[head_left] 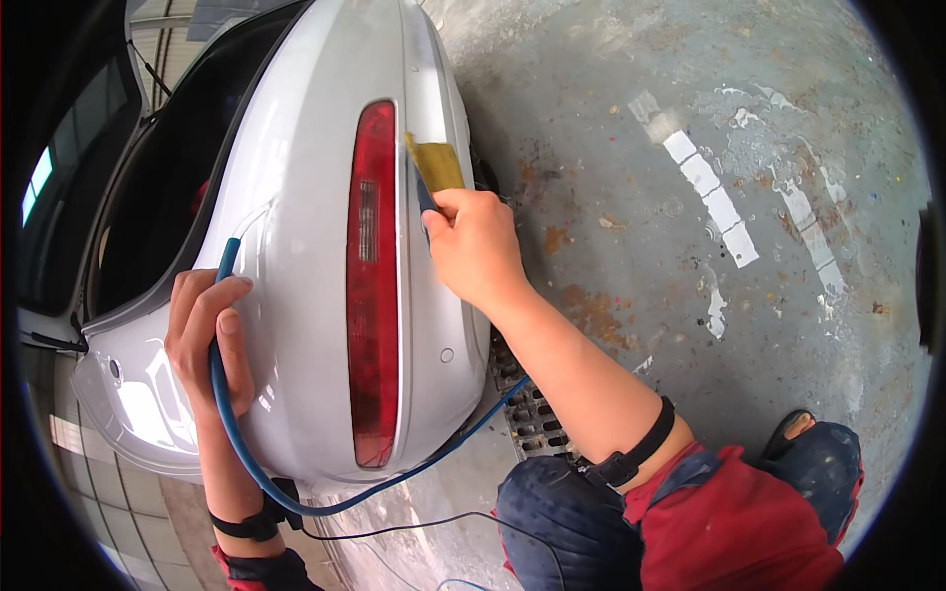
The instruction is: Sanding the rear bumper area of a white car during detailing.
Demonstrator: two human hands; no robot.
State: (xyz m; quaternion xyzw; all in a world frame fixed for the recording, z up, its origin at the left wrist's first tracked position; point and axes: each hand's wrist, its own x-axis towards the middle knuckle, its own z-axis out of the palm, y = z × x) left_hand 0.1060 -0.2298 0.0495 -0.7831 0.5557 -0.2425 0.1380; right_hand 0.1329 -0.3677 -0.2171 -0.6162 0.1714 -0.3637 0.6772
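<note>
Car: the rear corner of a white car [296, 256] fills the left half of the view; its boot is open at the upper left, so the body edge beside the lamp is free to reach.
Floor: grey concrete floor [641, 148] with worn white paint stripes [705, 192] and a drain grate [532, 414] just beside the bumper; the person crouches low on it, I judge to be at the height of the lamp.
Tail lamp: a long red tail lamp [372, 286] runs upright along the corner; the tool works on the white panel just to its right.
Hose: a blue hose [232, 424] goes up over the bumper and through the left hand, then loops below the bumper toward the right; it seems held so that it does not drag on the paint.
Right hand: the right hand [473, 246] is clenched around a dark handle; the arm is stretched forward from the knee, the wrist bent a little toward the car.
Tool: a yellowish flat piece [436, 164] stands out above the right fist and lies against the panel; what kind of tool it is, I cannot tell.
Left hand: the left hand [209, 330] lies on the white panel, fingers curled around the hose, thumb pressing it; the forearm rises from the lower edge.
</note>
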